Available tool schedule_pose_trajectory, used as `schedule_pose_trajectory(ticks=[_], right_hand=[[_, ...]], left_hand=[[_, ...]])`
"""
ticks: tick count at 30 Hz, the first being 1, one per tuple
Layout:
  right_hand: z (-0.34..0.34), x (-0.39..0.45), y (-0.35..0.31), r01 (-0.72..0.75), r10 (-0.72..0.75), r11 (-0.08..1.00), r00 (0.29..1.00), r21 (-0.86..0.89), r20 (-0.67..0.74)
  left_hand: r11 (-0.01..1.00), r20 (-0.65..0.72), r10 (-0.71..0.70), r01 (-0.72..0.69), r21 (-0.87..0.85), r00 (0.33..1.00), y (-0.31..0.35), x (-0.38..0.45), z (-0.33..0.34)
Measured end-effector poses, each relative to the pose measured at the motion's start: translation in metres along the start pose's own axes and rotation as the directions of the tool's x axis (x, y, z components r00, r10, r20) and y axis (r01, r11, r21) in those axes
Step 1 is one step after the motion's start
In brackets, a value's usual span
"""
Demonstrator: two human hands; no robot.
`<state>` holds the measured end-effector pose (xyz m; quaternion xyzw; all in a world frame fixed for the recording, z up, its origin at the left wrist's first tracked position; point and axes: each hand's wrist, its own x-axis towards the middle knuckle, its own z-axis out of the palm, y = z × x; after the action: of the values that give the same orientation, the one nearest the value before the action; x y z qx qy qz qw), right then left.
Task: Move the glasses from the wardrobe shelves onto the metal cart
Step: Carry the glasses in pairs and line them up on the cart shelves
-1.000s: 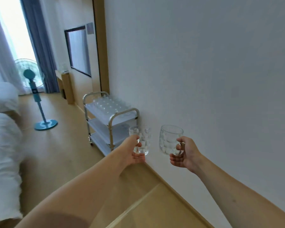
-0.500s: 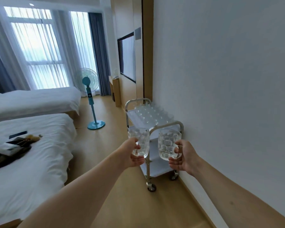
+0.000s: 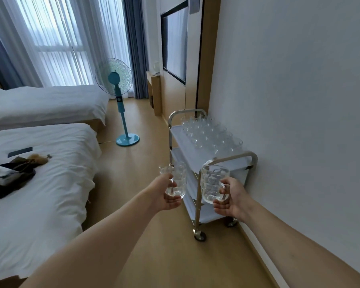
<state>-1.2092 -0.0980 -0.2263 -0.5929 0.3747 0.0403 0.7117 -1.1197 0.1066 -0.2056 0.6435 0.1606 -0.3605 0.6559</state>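
Glass mugs are up in both hands in front of the metal cart (image 3: pixel 227 157), held in the air short of its near handle bar. Left hand (image 3: pixel 166 197) has its fingers curled round a dimpled glass mug (image 3: pixel 175 179), gripping it on the handle side, and the mug stands upright. Right hand (image 3: pixel 230 201) grips the handle of a second dimpled glass mug (image 3: pixel 213 185), also upright, its rim overlapping the cart's near handle bar in the view. The two mugs are near each other but apart, with the cart's near left post showing between them. Beyond the hands, the cart stands against the white wall (image 3: pixel 299 100) on small casters, with three white shelves; its top shelf carries rows of clear glasses (image 3: pixel 211 136) packed together toward the wall side. To the left of the cart lies a white bed (image 3: pixel 40 194) with dark items on the cover, and a second bed (image 3: pixel 46 104) behind it. Past the cart's far left corner a teal standing fan (image 3: pixel 117 90) stands on the wooden floor (image 3: pixel 154 256), and behind it hang sheer curtains (image 3: pixel 56 38) over a bright window.
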Motion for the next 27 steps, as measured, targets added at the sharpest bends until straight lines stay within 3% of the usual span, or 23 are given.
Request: schedule_pose_trajectory(ticks=[11, 16, 23, 27], right_hand=[[0.115, 0.090, -0.042, 0.004, 0.003, 0.999, 0.989, 0.052, -0.148], [0.163, 0.123, -0.056, -0.033, 0.064, 0.987, 0.979, 0.157, -0.196], [0.181, 0.165, -0.064, -0.124, 0.181, 0.966, 0.951, 0.227, -0.250], [0.181, 0.206, -0.079, -0.116, 0.178, 0.965, 0.950, 0.237, -0.258]], left_hand=[[0.989, 0.175, -0.041, 0.015, 0.145, 0.984, 0.106, 0.129, -0.069], [0.977, 0.211, -0.092, 0.048, 0.207, 0.973, 0.139, 0.172, -0.099], [0.958, 0.232, -0.180, 0.118, 0.261, 0.956, 0.166, 0.225, -0.102], [0.954, 0.238, -0.182, 0.113, 0.279, 0.954, 0.181, 0.258, -0.098]])
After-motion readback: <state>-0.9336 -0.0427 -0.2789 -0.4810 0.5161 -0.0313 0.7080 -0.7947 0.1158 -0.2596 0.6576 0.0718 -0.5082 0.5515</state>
